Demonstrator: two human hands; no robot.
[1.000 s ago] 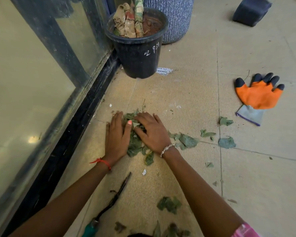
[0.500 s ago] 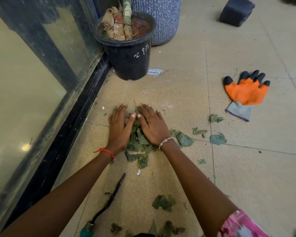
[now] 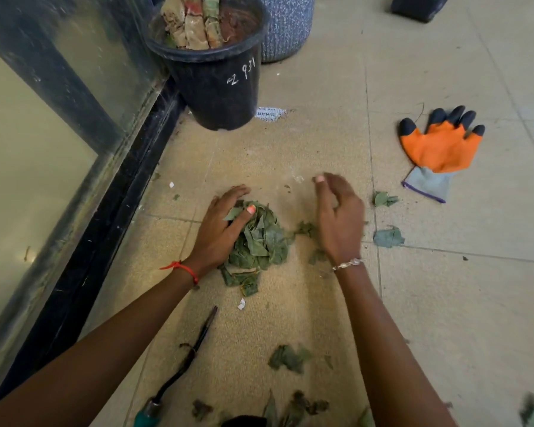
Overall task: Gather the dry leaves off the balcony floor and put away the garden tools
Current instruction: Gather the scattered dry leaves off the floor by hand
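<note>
- A black plastic pot is standing at the far left edge of the balcony floor, against the glass door's frame. It is holding reddish-brown soil and a cluster of cut, dried-looking plant stumps, and white handwriting is showing on its side.
- A speckled blue-grey pot is sitting just behind it, touching or nearly so; its contents are lying outside the view.
- A dark boxy object is sitting at the far right edge, cut off by the frame.
- Pots: two. Work gloves: one, orange with black fingertips, lying flat towards the right edge.
- Garden tools: one, a thin dark-bladed tool with a teal handle, lying near the left forearm at the near edge.
- The heaped leaf pile is sitting mid-floor: one pile.
- The left hand is resting against the pile's left side, its grip spread flat, fingers nearly straight, thumb lying on top of the leaves.
- The right hand is hovering just right of the pile, blurred, its grip loosely curled and holding nothing that I can see.
- Two loose leaves are lying right of that hand, one clump nearer, several more along the near edge.
- One white printed scrap is lying beside the black pot.
</note>
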